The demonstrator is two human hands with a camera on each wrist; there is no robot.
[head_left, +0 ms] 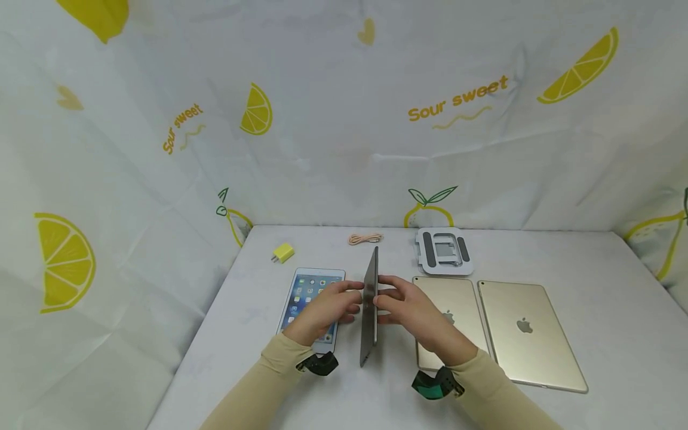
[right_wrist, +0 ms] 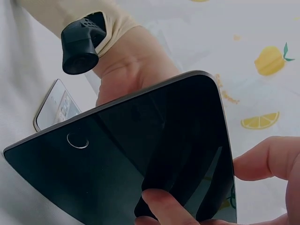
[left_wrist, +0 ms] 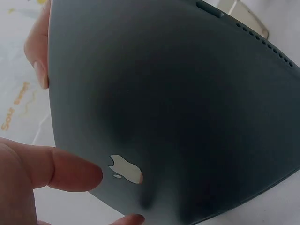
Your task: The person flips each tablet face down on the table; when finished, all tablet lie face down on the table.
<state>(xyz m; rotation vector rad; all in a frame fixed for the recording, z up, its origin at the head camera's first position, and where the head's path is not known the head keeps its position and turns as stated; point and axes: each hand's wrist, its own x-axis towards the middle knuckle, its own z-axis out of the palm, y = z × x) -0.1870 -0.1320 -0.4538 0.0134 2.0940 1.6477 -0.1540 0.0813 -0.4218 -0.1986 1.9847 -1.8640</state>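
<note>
Right grip (head_left: 411, 309) pinches a dark Apple-logo iPad (head_left: 368, 325), edge-on between a lit white iPad (head_left: 309, 297) and 2 gold iPads (head_left: 537, 346); left grip (head_left: 329, 304), fingers loose, meets its back. Backdrop (head_left: 333, 125) reads "Sour sweet".

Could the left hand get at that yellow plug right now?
Probably yes: the left hand has nothing tall between it and the yellow plug, but must first leave the upright dark tablet.
</note>
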